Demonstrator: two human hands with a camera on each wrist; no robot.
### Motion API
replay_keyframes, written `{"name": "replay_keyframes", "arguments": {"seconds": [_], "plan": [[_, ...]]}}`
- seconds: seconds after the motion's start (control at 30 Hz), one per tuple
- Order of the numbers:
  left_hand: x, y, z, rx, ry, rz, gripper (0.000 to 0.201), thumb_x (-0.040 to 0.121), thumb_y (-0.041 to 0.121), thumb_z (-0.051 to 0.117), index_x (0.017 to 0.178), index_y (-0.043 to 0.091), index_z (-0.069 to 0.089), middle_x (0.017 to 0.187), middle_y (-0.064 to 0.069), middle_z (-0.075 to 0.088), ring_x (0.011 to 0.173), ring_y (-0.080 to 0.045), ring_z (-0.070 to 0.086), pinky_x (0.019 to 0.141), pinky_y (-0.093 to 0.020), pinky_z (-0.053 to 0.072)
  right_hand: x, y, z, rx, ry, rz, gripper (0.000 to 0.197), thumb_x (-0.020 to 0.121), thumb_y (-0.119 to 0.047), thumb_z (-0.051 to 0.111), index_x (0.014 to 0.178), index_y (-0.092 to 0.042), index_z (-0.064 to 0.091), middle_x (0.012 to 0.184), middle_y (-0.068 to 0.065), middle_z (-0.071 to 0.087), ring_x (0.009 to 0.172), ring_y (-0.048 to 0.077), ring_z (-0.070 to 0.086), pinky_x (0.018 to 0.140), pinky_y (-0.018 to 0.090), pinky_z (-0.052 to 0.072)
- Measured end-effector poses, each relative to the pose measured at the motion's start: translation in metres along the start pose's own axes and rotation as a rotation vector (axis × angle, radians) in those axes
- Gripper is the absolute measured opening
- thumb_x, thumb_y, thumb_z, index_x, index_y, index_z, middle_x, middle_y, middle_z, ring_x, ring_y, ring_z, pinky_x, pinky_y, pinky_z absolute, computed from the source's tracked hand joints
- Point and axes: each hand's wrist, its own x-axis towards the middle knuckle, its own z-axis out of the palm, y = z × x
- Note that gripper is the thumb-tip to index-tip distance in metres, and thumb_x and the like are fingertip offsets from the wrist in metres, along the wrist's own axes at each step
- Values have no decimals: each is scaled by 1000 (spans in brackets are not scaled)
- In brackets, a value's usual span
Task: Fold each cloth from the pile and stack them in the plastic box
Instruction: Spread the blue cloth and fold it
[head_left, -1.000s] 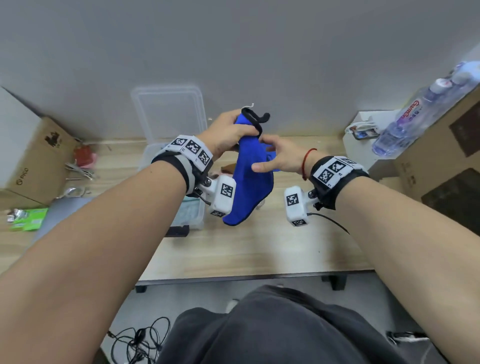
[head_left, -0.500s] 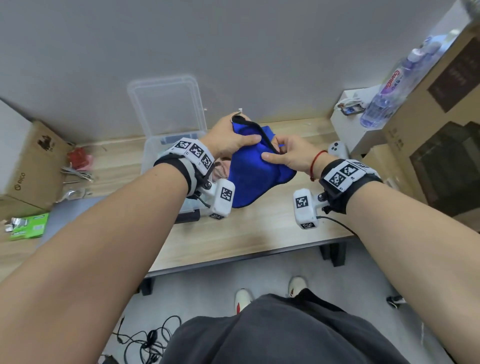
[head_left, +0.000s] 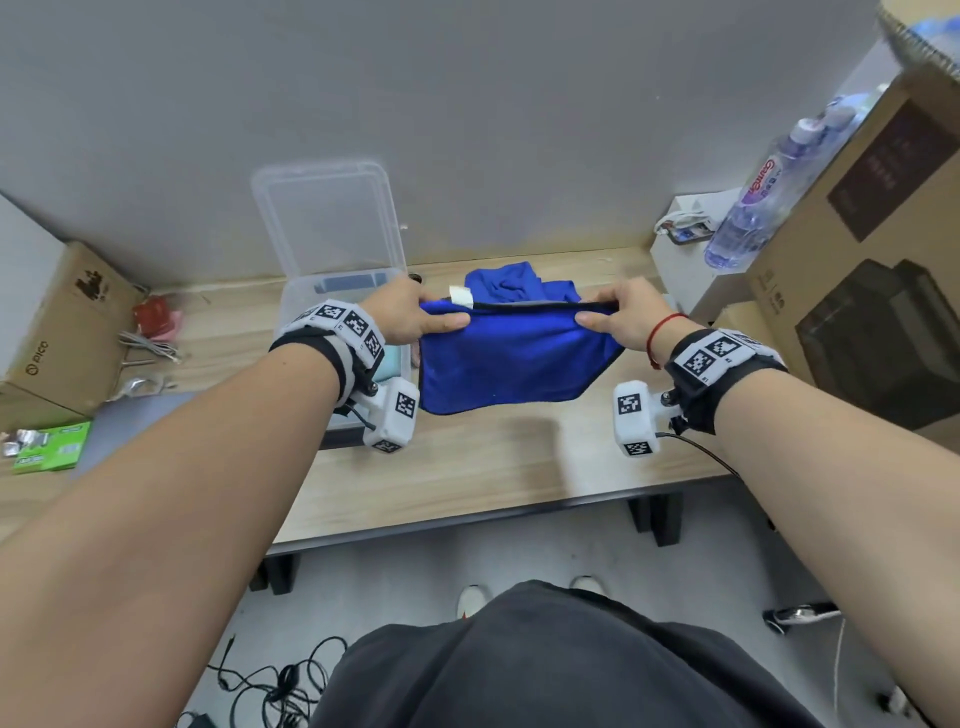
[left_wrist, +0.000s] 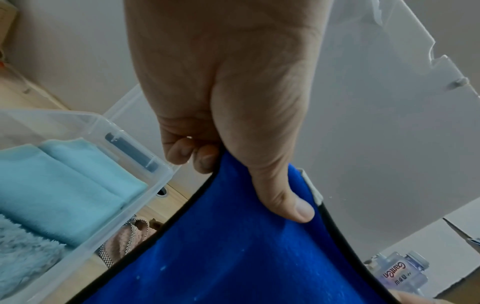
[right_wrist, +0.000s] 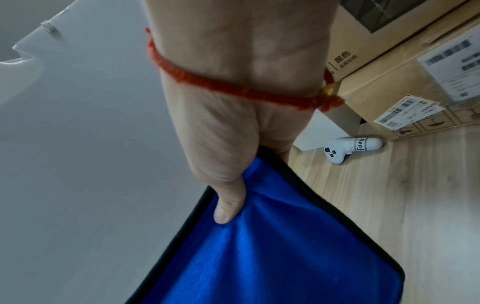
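Our left hand (head_left: 410, 317) and right hand (head_left: 618, 312) each pinch a top corner of the blue cloth (head_left: 511, 358), stretched side-to-side above the table; the plastic box (head_left: 343, 296) sits nearer our left.

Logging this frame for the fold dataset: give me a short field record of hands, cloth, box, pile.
left hand: pinches top left corner of the blue cloth
right hand: pinches top right corner
blue cloth: stretched between both hands, hanging above the table
plastic box: lid up, light blue cloths folded inside
pile: more blue fabric behind the held cloth
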Motion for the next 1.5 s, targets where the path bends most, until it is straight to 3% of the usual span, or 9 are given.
{"name": "replay_keyframes", "arguments": {"seconds": [0.1, 0.27, 0.4, 0.6, 0.67, 0.77, 0.93, 1.23, 1.5], "plan": [[3, -2, 1, 13, -43, -6, 63, 78, 65, 62, 82, 3, 68, 69, -4, 54, 66, -19, 52, 66, -29, 40, 6, 5, -2, 35, 27, 18, 22, 88, -16, 70, 109, -9, 71, 98, 1, 68, 94, 19, 62, 87, 27, 46], [2, 4, -4, 19, -25, 31, 47, 91, 49, 56, 57, 17, 54, 62, -1, 48, 59, -16, 45, 58, -24, 36, 12, 8, -10, 73, 48, 35, 24, 89, -32, 68, 106, -14, 72, 93, 0, 70, 84, 15, 63, 77, 22, 47], [8, -4, -5, 39, -74, 24, 41, 93, 44, 57, 87, 6, 68, 79, -16, 61, 73, -21, 53, 73, -39, 46, 16, 17, -13, 152, -15, 87, 16, 92, -28, 65, 102, -18, 72, 83, -7, 68, 71, 4, 60, 57, 5, 44], [18, -4, -2, 28, 84, 28, 15, 80, 26, 77, 71, 22, 65, 64, 6, 56, 62, -11, 50, 64, -27, 41, 40, 29, -13, 257, 57, 135, 27, 85, -31, 72, 86, -4, 67, 83, 4, 63, 80, 18, 56, 78, 32, 46], [24, -1, -7, -77, 179, 32, 24, 75, 23, 81, 66, 26, 59, 61, 8, 55, 57, -9, 47, 61, -24, 38, 45, 25, -17, 320, 128, 96, 39, 79, -39, 75, 89, -1, 67, 82, 1, 61, 77, 13, 54, 77, 30, 44], [34, 5, -15, -135, 260, 32, 29, 72, 20, 83, 64, 24, 56, 62, 6, 56, 60, -12, 49, 62, -25, 41, 45, 9, -29, 399, 204, 27, 10, 86, -27, 73, 81, -19, 69, 75, -9, 64, 69, 2, 56, 72, 19, 46], [43, 9, -10, -261, 350, 45, 35, 71, 12, 83, 62, 24, 52, 61, 6, 53, 58, -13, 48, 61, -27, 45, 40, 7, -39, 513, 234, 1, 8, 82, -26, 77, 81, -20, 72, 79, -6, 70, 77, 9, 62, 77, 25, 51], [23, -36, 112, -136, -23, -37, 35, 68, 13, 85, 68, 29, 54, 85, -1, 60, 74, -13, 53, 74, -22, 41, -18, 113, 28, 404, 66, 301, 7, 85, -19, 74, 79, -18, 69, 60, -15, 66, 58, -2, 58, 63, 14, 46], [-9, -91, 222, -84, -387, -196, 18, 79, 23, 78, 84, 21, 61, 79, 3, 60, 77, -16, 52, 77, -27, 39, -68, 202, 97, 361, -118, 503, 7, 81, -24, 77, 78, -20, 73, 71, -13, 71, 78, 9, 62, 86, 26, 49]]}}
